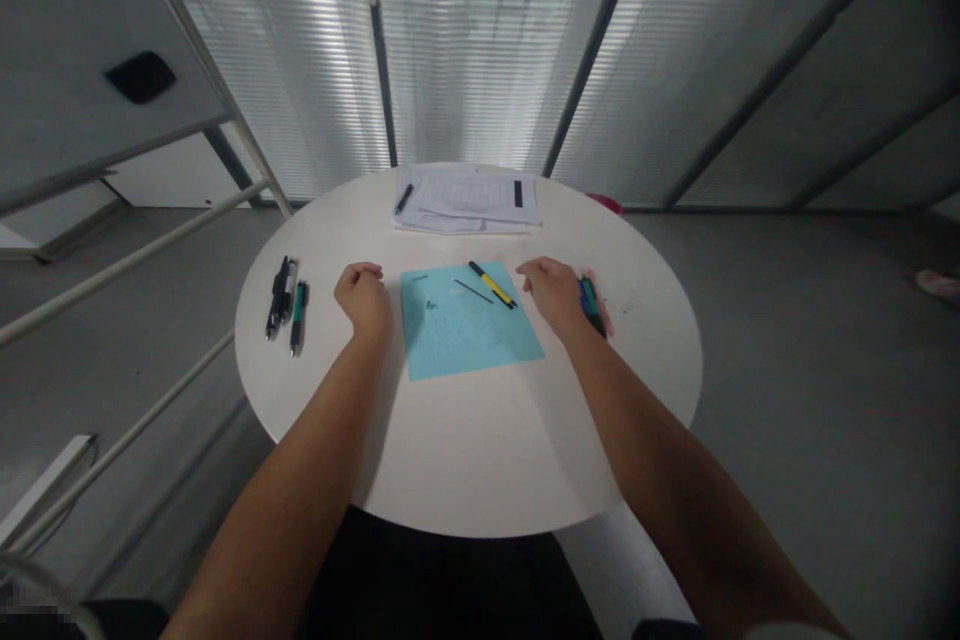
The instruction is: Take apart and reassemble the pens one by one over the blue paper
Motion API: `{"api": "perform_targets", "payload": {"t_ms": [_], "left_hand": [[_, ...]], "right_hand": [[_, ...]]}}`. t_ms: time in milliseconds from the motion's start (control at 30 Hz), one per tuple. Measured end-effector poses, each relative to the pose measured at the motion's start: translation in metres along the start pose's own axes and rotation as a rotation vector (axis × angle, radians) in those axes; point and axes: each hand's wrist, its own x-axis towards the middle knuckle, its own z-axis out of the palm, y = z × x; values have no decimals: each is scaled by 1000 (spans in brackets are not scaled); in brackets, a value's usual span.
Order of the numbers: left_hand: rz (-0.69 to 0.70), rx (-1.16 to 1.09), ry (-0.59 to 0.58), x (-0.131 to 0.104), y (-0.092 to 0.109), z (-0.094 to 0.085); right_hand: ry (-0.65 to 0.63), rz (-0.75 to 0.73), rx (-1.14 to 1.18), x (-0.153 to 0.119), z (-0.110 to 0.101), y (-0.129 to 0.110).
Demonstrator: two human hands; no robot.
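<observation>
My left hand (364,298) rests on the table just left of a light blue sheet (469,345), its fingers curled in with nothing visible in them. At the sheet's right side is my right hand (553,288), fingers loosely bent and a little apart, holding nothing. On the sheet lie a yellow and black pen barrel (491,284), a thin dark pen refill (473,291) and a small coiled piece (430,305). A short thin strip (420,278) lies near its top left corner. Green and blue pens (592,305) are partly hidden by my right hand.
The round white table (480,460) has papers (469,198) with a black pen (404,199) on top at the back. Several dark pens (280,295) and a green and black pen (298,318) lie at the left. A pale metal railing (157,230) stands beyond the left edge.
</observation>
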Motion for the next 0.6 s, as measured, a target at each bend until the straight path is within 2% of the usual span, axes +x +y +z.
{"api": "perform_targets", "payload": {"t_ms": [100, 400, 500, 600], "left_hand": [[-37, -144, 110, 2, -1, 2], [-36, -230, 112, 0, 2, 4], [-30, -249, 111, 1, 1, 4], [-26, -244, 116, 1, 0, 4]], "right_hand": [[12, 17, -63, -2, -2, -6], [-15, -33, -374, -6, -4, -11], [-25, -119, -432, -10, -2, -11], [-68, -208, -387, -12, 1, -11]]}}
